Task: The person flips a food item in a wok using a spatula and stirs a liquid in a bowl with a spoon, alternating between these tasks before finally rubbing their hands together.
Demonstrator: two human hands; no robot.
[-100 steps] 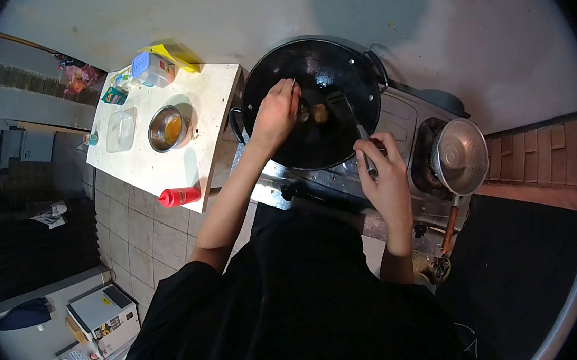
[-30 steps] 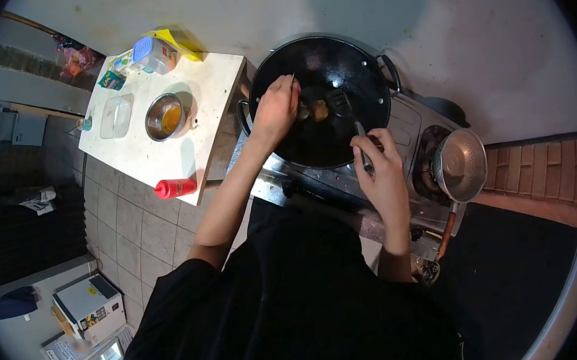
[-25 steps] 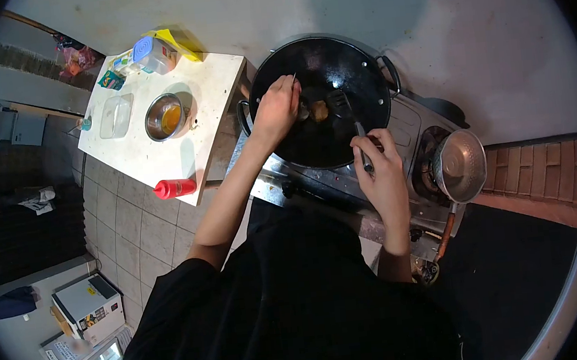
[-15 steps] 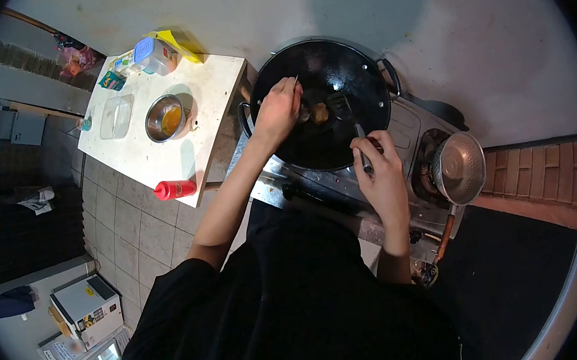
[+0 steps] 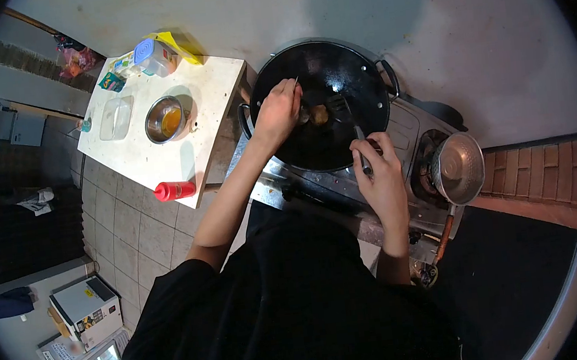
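Note:
A black two-handled wok stands on the stove, with a small browned piece of food near its middle. Over the wok's left part, my left hand is closed around a thin metal utensil; only a narrow tip shows above the fingers, and its kind is hidden. My right hand, at the wok's near right rim, grips the handle of a slotted spatula. The spatula's dark head lies inside the wok, just right of the food.
A hammered metal saucepan sits on the right burner, its wooden handle pointing toward me. On the white table at left are a metal bowl with orange-yellow liquid, a red squeeze bottle, a clear tray and a blue-lidded container.

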